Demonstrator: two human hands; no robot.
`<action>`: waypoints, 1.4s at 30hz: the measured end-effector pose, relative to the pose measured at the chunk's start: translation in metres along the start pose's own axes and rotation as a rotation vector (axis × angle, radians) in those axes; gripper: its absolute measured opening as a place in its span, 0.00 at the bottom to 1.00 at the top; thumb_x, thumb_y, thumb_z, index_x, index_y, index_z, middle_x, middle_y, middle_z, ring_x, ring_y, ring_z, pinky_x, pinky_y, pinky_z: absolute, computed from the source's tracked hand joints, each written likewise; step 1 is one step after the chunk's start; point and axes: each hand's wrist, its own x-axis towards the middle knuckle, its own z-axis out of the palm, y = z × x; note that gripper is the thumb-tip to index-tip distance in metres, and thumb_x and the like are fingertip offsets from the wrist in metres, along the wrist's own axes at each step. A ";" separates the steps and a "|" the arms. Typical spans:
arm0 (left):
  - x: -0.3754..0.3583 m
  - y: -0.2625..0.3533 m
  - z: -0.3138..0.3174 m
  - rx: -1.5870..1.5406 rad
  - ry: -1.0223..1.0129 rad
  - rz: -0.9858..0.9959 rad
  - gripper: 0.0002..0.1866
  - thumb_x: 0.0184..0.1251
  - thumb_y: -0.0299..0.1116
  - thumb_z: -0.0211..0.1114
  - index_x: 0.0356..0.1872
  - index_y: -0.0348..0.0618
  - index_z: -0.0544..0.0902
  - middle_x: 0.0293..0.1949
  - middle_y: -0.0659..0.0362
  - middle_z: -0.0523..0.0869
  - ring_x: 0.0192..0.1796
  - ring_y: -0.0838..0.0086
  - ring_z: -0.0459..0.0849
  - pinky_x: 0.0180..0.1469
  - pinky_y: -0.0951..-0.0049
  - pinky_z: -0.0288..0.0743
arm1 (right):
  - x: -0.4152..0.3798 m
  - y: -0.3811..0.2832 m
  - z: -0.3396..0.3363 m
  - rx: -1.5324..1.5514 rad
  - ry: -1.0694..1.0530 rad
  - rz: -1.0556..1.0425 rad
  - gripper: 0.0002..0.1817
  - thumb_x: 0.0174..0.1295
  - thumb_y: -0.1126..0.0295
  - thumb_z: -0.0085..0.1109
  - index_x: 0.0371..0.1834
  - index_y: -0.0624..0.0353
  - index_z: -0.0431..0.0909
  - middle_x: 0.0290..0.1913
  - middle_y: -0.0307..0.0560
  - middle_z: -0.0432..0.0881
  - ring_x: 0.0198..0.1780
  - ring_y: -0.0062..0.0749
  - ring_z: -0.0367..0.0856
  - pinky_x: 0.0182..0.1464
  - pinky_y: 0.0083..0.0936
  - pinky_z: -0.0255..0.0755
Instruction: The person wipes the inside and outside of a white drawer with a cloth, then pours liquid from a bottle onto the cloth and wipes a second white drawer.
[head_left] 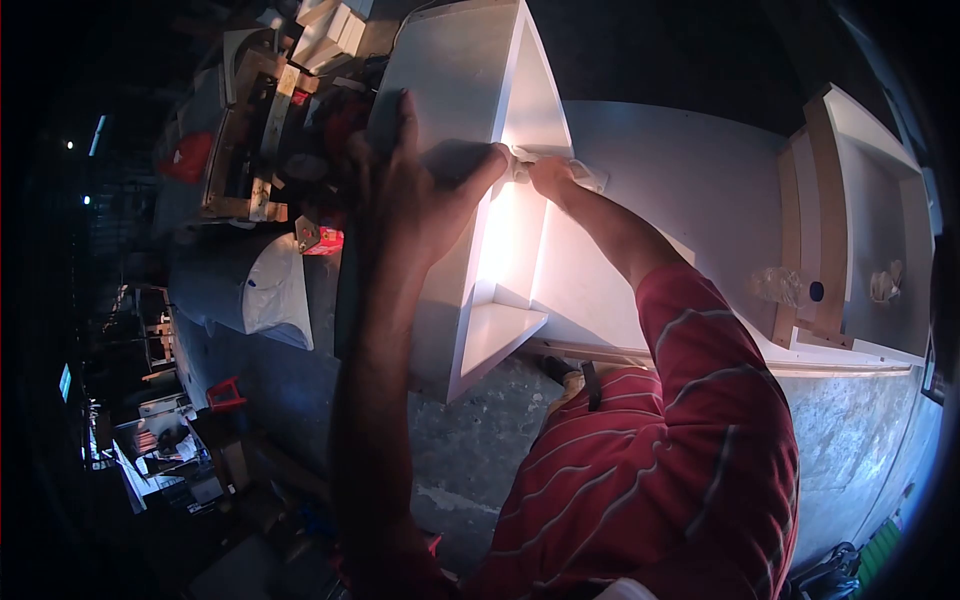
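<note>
My left hand (425,195) rests against the outer side of a white open cabinet frame (445,80), its fingers spread and its thumb at the panel's front edge. Inside the frame, beside that edge, my right hand (553,178) is closed on a pale crumpled cloth (588,178). Bright light falls on the inner panel just below the cloth. The frame stands on a large white board (640,150).
At the right, another white box frame (880,200) stands near a crumpled plastic bag (778,286). Wooden pieces (265,150) are piled at the upper left. A red stool (225,394) is on the floor at lower left.
</note>
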 end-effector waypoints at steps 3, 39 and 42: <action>-0.002 0.001 -0.001 0.000 0.010 -0.003 0.51 0.44 0.64 0.64 0.68 0.44 0.59 0.60 0.34 0.63 0.64 0.45 0.59 0.64 0.53 0.55 | -0.017 0.009 0.009 0.112 0.120 0.037 0.11 0.56 0.69 0.50 0.38 0.55 0.82 0.34 0.48 0.85 0.35 0.38 0.85 0.31 0.39 0.77; 0.000 0.004 0.001 -0.038 -0.063 -0.092 0.53 0.44 0.65 0.64 0.71 0.52 0.53 0.66 0.31 0.52 0.69 0.39 0.51 0.67 0.51 0.53 | -0.166 -0.112 -0.028 0.702 -0.120 -0.277 0.20 0.51 0.54 0.57 0.40 0.58 0.79 0.47 0.59 0.75 0.51 0.51 0.73 0.51 0.36 0.70; -0.002 0.009 -0.007 -0.019 -0.070 -0.114 0.53 0.45 0.64 0.64 0.70 0.50 0.53 0.66 0.33 0.55 0.70 0.42 0.49 0.68 0.52 0.50 | -0.163 -0.114 -0.019 0.500 0.101 -0.306 0.19 0.50 0.53 0.57 0.33 0.59 0.81 0.46 0.57 0.75 0.52 0.49 0.70 0.51 0.34 0.69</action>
